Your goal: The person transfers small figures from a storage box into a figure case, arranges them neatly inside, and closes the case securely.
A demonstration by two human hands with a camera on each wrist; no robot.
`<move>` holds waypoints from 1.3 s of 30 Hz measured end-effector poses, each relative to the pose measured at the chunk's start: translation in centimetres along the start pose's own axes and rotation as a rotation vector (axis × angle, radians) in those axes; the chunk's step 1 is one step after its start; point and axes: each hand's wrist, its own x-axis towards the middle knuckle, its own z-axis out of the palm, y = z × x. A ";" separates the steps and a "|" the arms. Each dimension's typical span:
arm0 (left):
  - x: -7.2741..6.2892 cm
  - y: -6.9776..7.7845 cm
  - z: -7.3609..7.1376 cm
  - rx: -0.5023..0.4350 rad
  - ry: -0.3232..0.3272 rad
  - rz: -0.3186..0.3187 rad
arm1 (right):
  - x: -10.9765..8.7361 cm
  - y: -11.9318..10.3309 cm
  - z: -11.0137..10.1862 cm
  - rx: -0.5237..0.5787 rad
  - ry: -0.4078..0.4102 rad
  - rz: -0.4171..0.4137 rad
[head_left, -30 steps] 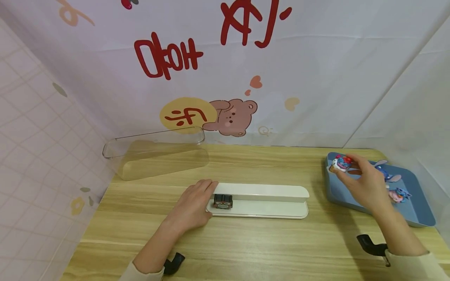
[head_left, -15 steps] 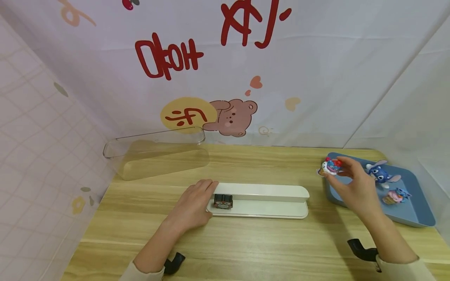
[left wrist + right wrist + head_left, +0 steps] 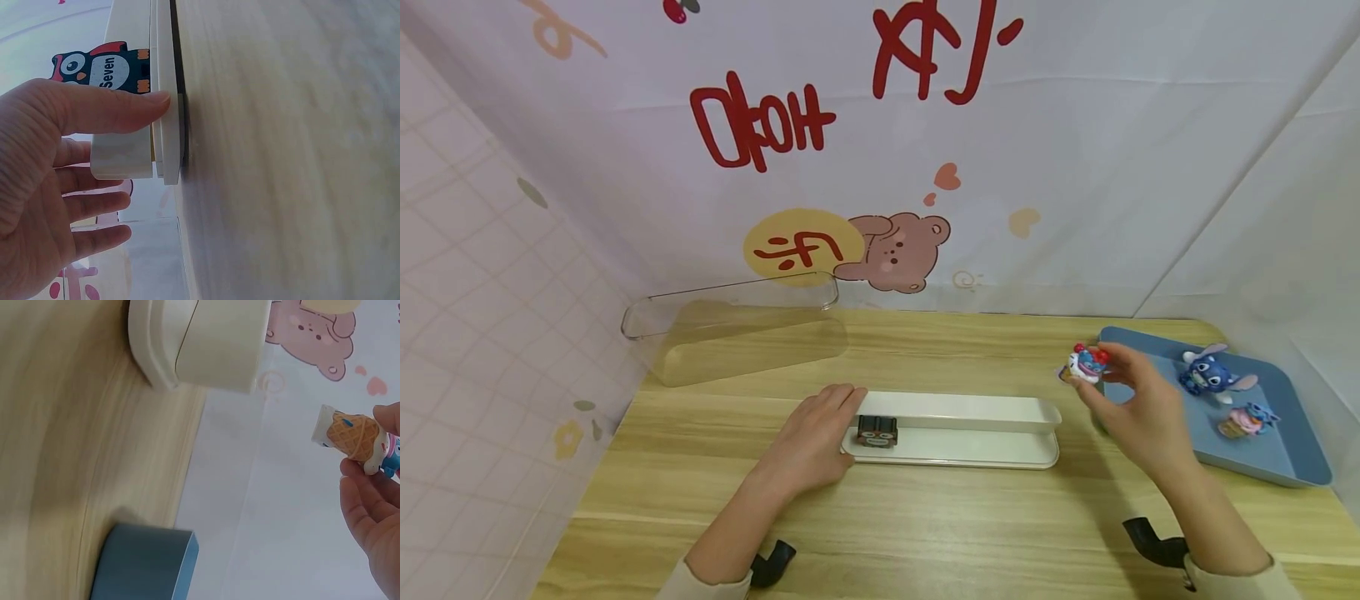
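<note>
Ice-cream figurine point(image 3: 1084, 367) is in the air, just left of the tray's left edge. Long axis tilted: cone base points left and slightly down in the head view, red-topped end up and right. In the right wrist view the base faces left, away from the palm. Right hand point(image 3: 1142, 417): thumb and fingers clamped on it.

Left hand point(image 3: 812, 437) grips the left end of the white stand point(image 3: 985, 447), thumb on the front edge, fingers round behind; in the left wrist view three fingers spread apart.

Counts: one stand, two levels. One owl block point(image 3: 877, 432), reads "Seven", upright on the lower level at the left end. One blue tray point(image 3: 1292, 437) with two figures: long-eared blue one point(image 3: 1208, 377), pink cone one point(image 3: 1246, 421) lying with its cone left. One clear cover point(image 3: 745, 321) at back left on the table point(image 3: 925, 533).
</note>
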 end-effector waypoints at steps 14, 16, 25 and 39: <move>0.0 0.0 0.0 0.007 0.000 0.003 | -0.4 -2.0 1.7 0.027 -0.011 -0.041; 0.0 0.0 0.0 0.006 -0.001 0.002 | -0.5 -2.4 2.0 0.034 -0.014 -0.048; 0.1 0.0 0.0 0.002 0.006 0.010 | -0.8 -3.7 3.1 0.066 -0.024 -0.083; 0.1 -0.1 0.1 0.014 0.007 0.013 | -1.7 -4.8 5.1 0.193 -0.069 -0.111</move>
